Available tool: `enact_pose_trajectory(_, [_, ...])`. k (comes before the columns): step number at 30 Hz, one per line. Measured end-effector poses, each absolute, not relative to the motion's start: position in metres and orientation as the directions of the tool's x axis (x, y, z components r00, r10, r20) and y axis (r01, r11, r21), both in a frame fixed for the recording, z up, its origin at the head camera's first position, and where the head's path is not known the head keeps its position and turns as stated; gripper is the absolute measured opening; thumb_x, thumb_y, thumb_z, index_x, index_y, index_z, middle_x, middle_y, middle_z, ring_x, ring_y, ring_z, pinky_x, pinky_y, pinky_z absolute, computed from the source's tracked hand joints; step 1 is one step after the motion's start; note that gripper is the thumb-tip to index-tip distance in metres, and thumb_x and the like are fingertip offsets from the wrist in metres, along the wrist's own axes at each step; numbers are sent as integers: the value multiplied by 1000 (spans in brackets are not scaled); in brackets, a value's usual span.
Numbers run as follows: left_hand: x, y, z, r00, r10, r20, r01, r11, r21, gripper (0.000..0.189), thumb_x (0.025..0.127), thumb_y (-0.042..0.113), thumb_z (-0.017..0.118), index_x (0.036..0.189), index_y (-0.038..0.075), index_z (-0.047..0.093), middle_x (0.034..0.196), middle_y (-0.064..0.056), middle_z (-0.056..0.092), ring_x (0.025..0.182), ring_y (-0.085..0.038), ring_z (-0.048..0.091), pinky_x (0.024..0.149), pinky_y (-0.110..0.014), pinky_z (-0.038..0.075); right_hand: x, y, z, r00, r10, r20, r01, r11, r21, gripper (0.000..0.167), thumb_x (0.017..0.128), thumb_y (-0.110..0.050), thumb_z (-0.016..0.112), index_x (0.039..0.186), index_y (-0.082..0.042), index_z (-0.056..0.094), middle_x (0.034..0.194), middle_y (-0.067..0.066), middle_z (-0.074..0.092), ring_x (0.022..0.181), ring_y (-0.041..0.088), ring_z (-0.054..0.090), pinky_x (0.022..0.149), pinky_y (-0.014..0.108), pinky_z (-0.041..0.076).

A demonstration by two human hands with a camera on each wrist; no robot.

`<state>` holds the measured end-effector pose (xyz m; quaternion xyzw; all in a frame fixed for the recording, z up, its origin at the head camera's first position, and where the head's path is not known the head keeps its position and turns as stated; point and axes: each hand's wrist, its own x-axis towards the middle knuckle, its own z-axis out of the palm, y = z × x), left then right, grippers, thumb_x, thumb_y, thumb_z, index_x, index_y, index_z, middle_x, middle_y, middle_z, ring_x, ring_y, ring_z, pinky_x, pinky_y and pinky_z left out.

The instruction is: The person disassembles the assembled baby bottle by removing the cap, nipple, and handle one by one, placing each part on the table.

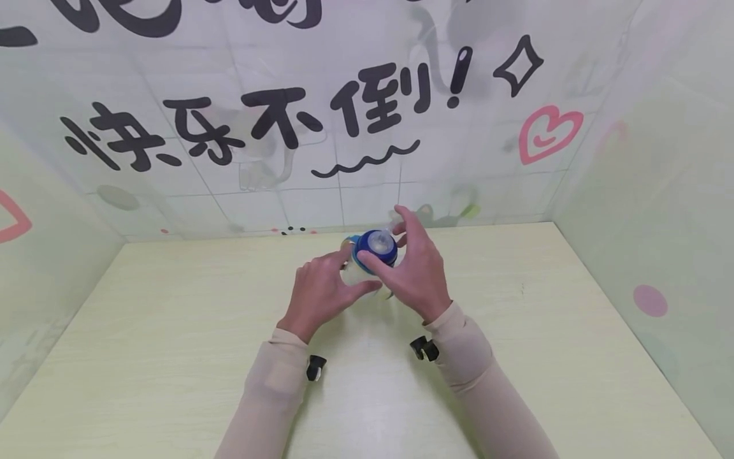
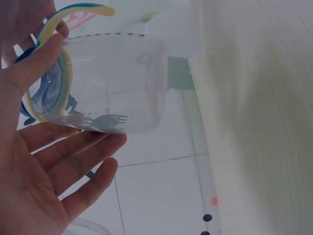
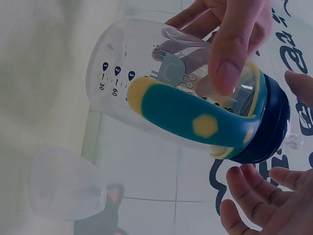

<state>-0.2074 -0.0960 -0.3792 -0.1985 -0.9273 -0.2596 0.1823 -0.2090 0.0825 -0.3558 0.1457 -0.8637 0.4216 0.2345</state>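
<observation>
A clear baby bottle (image 2: 117, 83) has a dark blue collar (image 3: 274, 122), a clear teat (image 1: 381, 241) and a teal-and-yellow handle (image 3: 190, 115). It is upright above the table, with printed animals and measuring marks on its wall. My left hand (image 1: 323, 287) grips the bottle body below the collar, thumb on one side and fingers on the other. My right hand (image 1: 415, 271) is around the collar, its thumb and fingers spread to either side. In the right wrist view the right fingertips are close to the collar; whether they touch it I cannot tell.
A frosted, translucent cap (image 3: 68, 183) stands on the pale wooden table (image 1: 201, 319) beyond the bottle. Behind it rises a white tiled wall (image 1: 258, 210) with black lettering and drawings. Side panels (image 1: 659, 223) border the table.
</observation>
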Motion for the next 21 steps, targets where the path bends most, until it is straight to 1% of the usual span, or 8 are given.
enact_pose_trajectory(7, [-206, -95, -379, -855, 280, 436, 454, 810, 371, 69, 76, 63, 77, 117, 8, 66, 76, -8, 70, 61, -21, 61, 51, -32, 44, -207, 77, -358, -836, -3, 548, -429, 627, -651, 81, 78, -48, 80, 140, -9, 47, 99, 5, 61, 84, 18, 60, 63, 35, 48])
enact_pose_trajectory(12, [-206, -95, -379, -851, 285, 440, 458, 813, 359, 70, 75, 62, 78, 118, 8, 66, 77, -8, 70, 61, -21, 62, 50, -31, 44, -207, 77, -357, -841, -17, 541, -438, 609, -661, 77, 78, -42, 81, 139, -8, 48, 99, 5, 61, 83, 18, 59, 64, 36, 48])
enact_pose_trajectory(16, [-206, -95, -378, -848, 287, 446, 463, 810, 360, 69, 75, 62, 78, 117, 8, 66, 77, -9, 70, 61, -21, 62, 51, -31, 45, -209, 79, -357, -836, -53, 546, -472, 578, -666, 76, 79, -37, 80, 141, -6, 47, 101, 6, 61, 87, 20, 59, 69, 36, 48])
enact_pose_trajectory(21, [-207, -96, -379, -849, 290, 442, 466, 805, 368, 71, 77, 63, 77, 120, 8, 66, 83, -10, 73, 67, -23, 67, 54, -33, 48, -210, 83, -355, -833, -101, 544, -513, 510, -690, 76, 80, -29, 80, 143, -7, 44, 103, 8, 62, 95, 23, 58, 78, 40, 48])
